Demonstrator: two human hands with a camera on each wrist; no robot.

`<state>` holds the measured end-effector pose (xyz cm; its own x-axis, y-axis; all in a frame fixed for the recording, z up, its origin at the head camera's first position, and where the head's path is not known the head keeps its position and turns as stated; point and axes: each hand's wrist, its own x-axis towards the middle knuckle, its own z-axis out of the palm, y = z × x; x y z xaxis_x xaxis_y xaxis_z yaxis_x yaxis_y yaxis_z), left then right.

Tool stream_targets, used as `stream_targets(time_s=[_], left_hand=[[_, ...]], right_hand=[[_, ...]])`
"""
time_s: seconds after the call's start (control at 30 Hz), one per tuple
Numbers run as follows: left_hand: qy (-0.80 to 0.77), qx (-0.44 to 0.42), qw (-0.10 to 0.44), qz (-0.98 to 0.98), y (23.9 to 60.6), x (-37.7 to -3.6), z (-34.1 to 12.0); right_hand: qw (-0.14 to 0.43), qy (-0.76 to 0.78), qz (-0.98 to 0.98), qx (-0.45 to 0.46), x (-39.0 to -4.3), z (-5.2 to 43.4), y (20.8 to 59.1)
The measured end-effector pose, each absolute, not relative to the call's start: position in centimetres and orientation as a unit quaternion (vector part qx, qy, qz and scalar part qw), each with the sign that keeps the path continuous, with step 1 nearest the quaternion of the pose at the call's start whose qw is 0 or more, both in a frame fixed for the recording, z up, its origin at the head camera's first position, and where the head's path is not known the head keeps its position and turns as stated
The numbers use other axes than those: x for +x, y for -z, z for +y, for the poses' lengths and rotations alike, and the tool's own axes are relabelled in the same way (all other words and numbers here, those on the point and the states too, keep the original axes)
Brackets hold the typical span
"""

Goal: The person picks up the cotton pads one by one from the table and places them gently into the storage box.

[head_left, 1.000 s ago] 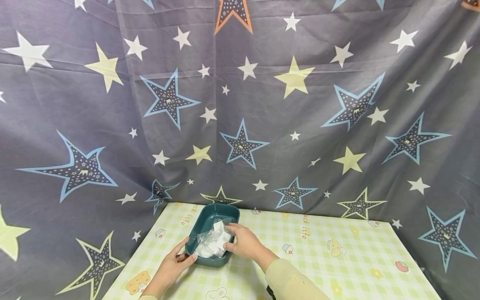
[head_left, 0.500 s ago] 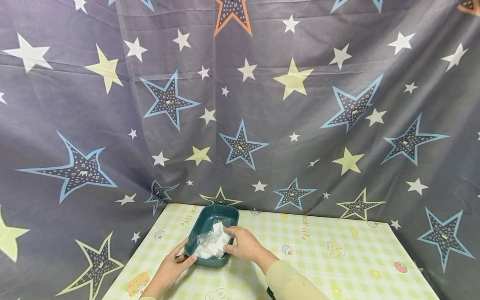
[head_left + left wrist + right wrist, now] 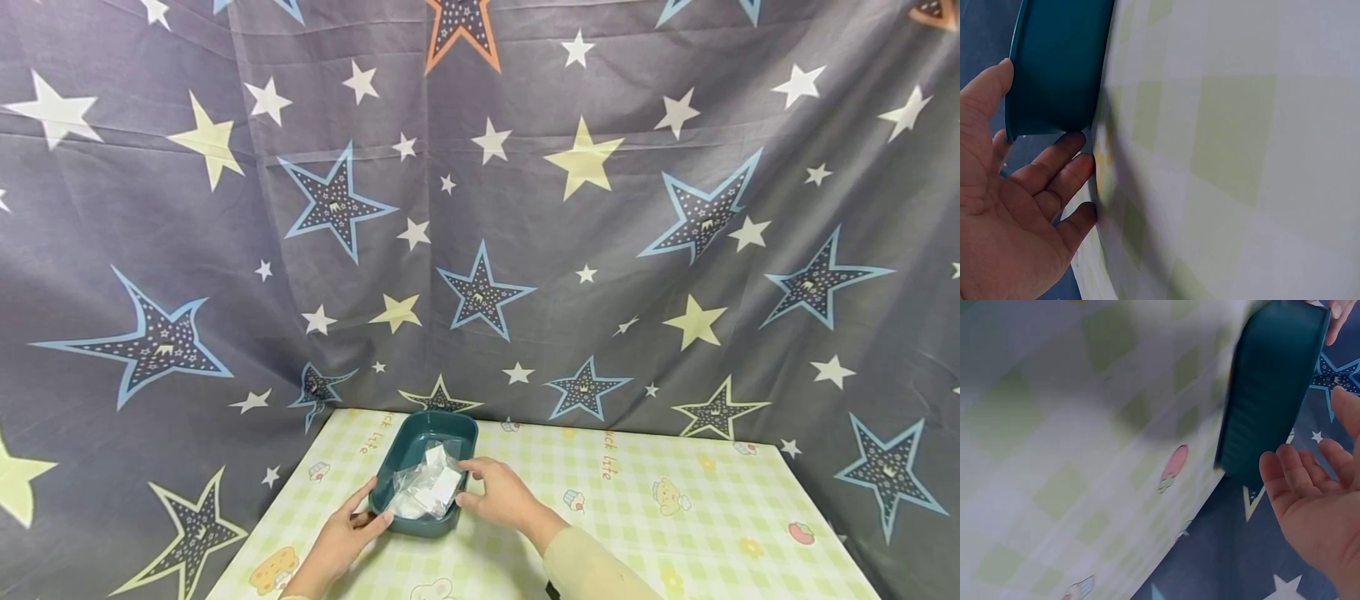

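A dark green rectangular plastic box (image 3: 408,454) sits on the table near its far left side. Inside lie several clear plastic packets (image 3: 427,487) with white contents, heaped toward the near end. My left hand (image 3: 343,533) holds the near left corner of the box, thumb and index finger at the rim. In the left wrist view its other fingers (image 3: 1063,178) reach low beside the box wall. My right hand (image 3: 501,493) is at the right side of the box, fingers relaxed and holding nothing. The right wrist view has its fingertips (image 3: 1279,456) beside the outer wall.
A green-and-white checked cloth (image 3: 592,533) with cartoon prints covers the table. Behind the far edge hangs a grey curtain (image 3: 547,242) printed with stars.
My right hand has drawn back a little to the right from the packets, leaving them in the box. The left hand keeps its place at the corner.
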<state>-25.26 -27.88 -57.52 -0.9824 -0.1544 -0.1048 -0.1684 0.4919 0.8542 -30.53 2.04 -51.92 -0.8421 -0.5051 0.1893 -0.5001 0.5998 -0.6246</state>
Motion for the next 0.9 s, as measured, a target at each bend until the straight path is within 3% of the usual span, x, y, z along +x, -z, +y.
stream_targets(time_s=[0.57, 0.9], left_hand=[[-0.484, -0.100, 0.018, 0.869, 57.8, -25.5, -27.8], [-0.456, -0.094, 0.018, 0.885, 57.3, -25.5, -27.9]], right_hand=[[0.008, 0.369, 0.901, -0.228, -29.2, 13.7, 54.9], [-0.014, 0.347, 0.932, -0.108, -27.5, 23.1, 55.3]])
